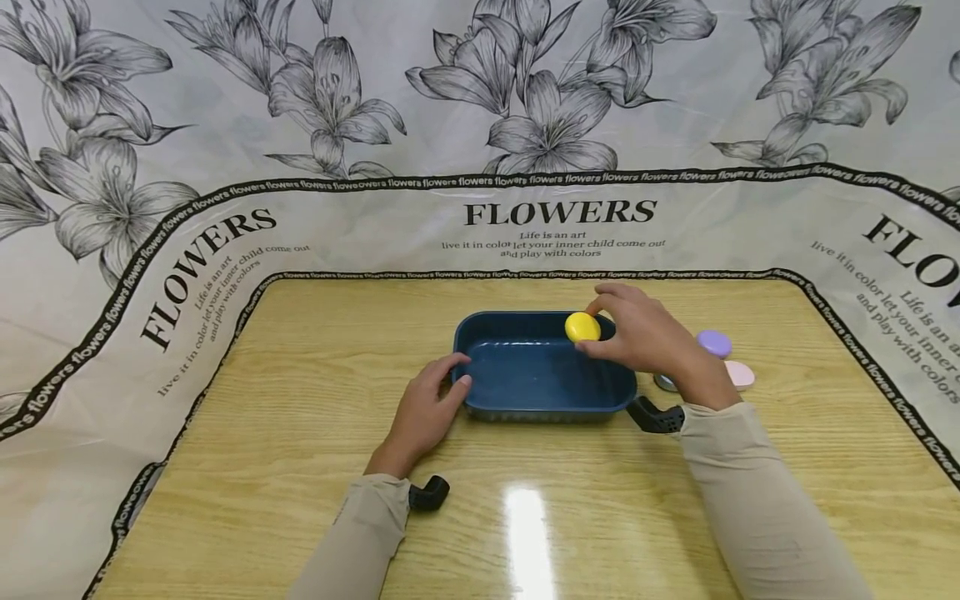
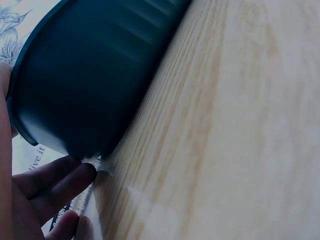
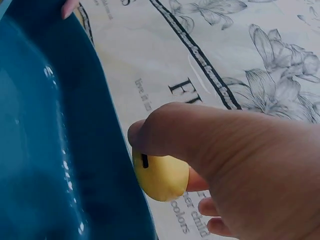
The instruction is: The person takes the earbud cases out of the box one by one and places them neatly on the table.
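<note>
A deep dark-blue rectangular dish (image 1: 551, 379) with rounded corners stands on the table. My left hand (image 1: 425, 408) grips its left end, thumb and index finger at the rim; in the left wrist view other fingers (image 2: 65, 180) lie against the outer wall low down. Between thumb and fingers my right hand (image 1: 648, 333) pinches a smooth yellow rounded disc (image 1: 582, 327), held over the dish's far right part. The right wrist view shows a small black mark on the yellow disc (image 3: 162, 175), beside the dish's rim (image 3: 112, 105).
Right of the dish lie a purple disc (image 1: 715, 343) and a pale pink disc (image 1: 740, 375). Another small item (image 1: 664, 382) is mostly hidden by the right hand and wrist. A flower-printed cloth (image 1: 555, 225) borders the wooden table (image 1: 337, 350).
</note>
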Action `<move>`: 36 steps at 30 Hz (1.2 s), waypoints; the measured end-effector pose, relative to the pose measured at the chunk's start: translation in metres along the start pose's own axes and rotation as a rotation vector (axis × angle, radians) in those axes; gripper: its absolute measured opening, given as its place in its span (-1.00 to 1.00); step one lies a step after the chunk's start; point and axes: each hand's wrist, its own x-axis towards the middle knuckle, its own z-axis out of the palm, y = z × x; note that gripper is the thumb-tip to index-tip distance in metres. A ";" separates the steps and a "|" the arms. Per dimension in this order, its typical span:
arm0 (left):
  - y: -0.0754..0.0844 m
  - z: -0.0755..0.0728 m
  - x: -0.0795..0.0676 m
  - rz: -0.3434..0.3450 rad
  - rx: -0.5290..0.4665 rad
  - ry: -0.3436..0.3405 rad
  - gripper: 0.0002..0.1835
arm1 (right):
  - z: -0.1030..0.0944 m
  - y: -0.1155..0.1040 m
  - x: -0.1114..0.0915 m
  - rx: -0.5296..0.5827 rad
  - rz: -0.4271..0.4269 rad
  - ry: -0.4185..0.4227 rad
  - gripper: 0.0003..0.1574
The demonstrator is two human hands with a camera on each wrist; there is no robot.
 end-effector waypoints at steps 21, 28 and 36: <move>0.001 -0.002 0.000 0.003 -0.011 -0.007 -0.50 | -0.022 0.057 -0.038 0.061 0.132 0.013 -0.16; 0.001 -0.001 -0.001 -0.009 -0.007 0.001 -0.49 | -0.021 0.076 -0.047 0.108 0.166 -0.003 -0.20; 0.001 -0.001 -0.002 -0.017 -0.004 0.001 -0.49 | -0.018 0.098 -0.060 0.110 0.173 -0.030 -0.18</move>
